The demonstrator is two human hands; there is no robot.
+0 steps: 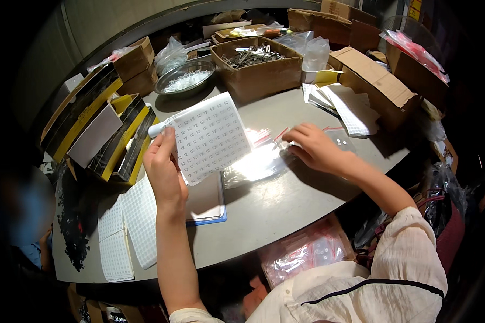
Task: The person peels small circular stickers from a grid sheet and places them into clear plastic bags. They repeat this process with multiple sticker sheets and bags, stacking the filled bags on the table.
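My left hand (166, 167) is closed on a sheet of small round number stickers (213, 140), thumb in front. One edge of the sheet curls into a roll, and it is tilted up above the table. Under and beyond it lies a stack of clear zip bags (253, 169) with red seal strips, shining in the light. My right hand (320, 146) is over the right end of that stack, its fingers bent and the thumb close to the index finger. What is between those fingertips is too small to make out. Clear bags (340, 140) with small white dots lie beyond the right wrist.
More sticker sheets (137, 223) and a blue-edged board (207, 202) lie at the left front. Boxes with yellow edges (110, 137) stand left. Behind are a bowl of clear pieces (186, 81) and a carton of metal parts (256, 75). A person (32, 210) is at far left.
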